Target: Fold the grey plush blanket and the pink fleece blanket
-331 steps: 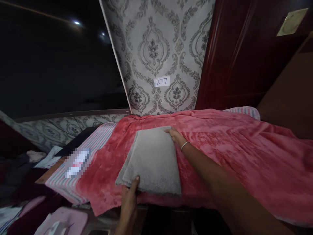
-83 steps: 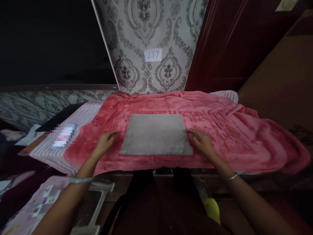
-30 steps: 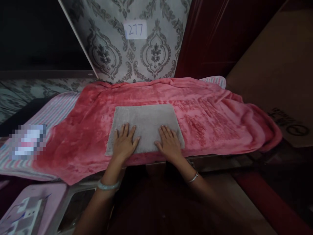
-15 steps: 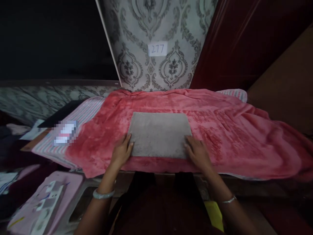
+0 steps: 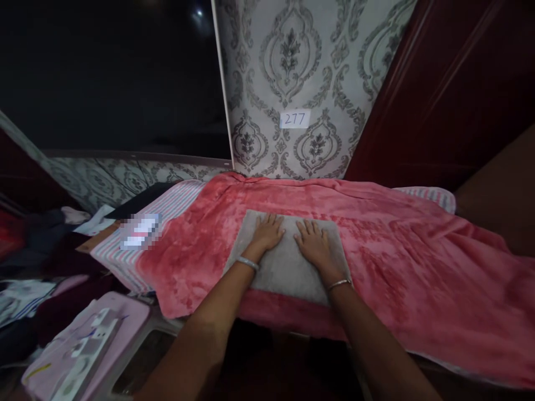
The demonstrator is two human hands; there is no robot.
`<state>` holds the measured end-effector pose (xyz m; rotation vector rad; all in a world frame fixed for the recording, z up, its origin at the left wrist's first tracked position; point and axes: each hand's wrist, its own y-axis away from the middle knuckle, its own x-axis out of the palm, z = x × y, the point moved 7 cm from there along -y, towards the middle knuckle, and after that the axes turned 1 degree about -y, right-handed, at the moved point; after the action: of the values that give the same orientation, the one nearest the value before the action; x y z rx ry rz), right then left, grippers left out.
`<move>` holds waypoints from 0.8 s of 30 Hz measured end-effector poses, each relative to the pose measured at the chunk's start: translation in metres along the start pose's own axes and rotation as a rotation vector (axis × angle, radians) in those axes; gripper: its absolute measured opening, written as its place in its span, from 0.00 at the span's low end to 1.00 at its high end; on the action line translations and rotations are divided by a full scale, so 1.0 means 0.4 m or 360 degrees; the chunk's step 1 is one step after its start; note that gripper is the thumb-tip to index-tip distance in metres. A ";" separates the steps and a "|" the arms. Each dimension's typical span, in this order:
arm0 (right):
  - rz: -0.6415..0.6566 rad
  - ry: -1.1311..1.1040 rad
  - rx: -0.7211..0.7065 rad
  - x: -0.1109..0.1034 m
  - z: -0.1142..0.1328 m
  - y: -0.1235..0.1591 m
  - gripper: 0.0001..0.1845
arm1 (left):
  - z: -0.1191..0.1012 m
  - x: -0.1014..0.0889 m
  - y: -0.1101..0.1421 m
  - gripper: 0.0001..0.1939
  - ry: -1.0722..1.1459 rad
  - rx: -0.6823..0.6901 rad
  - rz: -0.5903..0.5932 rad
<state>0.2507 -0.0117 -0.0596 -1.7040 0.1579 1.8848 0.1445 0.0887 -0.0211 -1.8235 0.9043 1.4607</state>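
A folded grey towel [image 5: 288, 267] lies flat on a pink plush blanket [image 5: 388, 239] spread over a table. My left hand [image 5: 266, 233] rests palm down on the towel's far left part, fingers stretched out. Beside it, my right hand [image 5: 314, 244] lies flat on the far right part, fingers spread. Both wrists wear bangles. Neither hand holds anything.
A striped cloth [image 5: 167, 209] shows under the blanket at the left. A pink object [image 5: 83, 351] sits low at the left, among dark clutter. A patterned wall with a "277" label [image 5: 295, 118] stands behind. A dark red door [image 5: 438, 94] is at the right.
Both hands have moved from the towel's near corners onto its far half and now lie flat side by side. The view has tilted up and shifted.
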 end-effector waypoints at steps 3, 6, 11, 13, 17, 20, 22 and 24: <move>0.0007 0.0033 0.0001 0.019 -0.005 0.016 0.30 | 0.024 0.033 0.003 0.31 -0.0019 -0.0004 -0.0009; 0.0037 0.0040 0.0007 0.012 -0.004 0.015 0.30 | 0.038 0.039 0.002 0.32 -0.0022 -0.0044 -0.0025; 0.0072 0.0035 0.0025 0.001 0.000 0.010 0.30 | 0.046 0.036 -0.003 0.33 -0.0040 -0.0019 0.0021; 0.0078 0.0031 0.0027 0.003 -0.001 0.011 0.30 | 0.044 0.034 0.001 0.33 -0.0048 0.0024 0.0012; 0.0109 0.0024 0.0040 0.008 -0.003 0.013 0.31 | 0.039 0.022 0.008 0.31 -0.0034 0.0084 0.0010; 0.0146 0.0026 0.0061 0.011 -0.003 0.012 0.31 | 0.072 -0.010 0.009 0.30 -0.0054 -0.0091 -0.0091; 0.0159 0.0024 0.0072 0.012 -0.002 0.011 0.31 | 0.112 -0.025 0.014 0.31 -0.0081 -0.0283 -0.0156; 0.0155 0.0018 0.0075 0.013 -0.002 0.011 0.31 | 0.146 -0.019 0.022 0.32 -0.0074 -0.0381 -0.0149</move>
<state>0.2494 -0.0138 -0.0659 -1.7032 0.2925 1.9262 0.1040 0.1320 -0.0253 -1.9649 0.6339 1.6006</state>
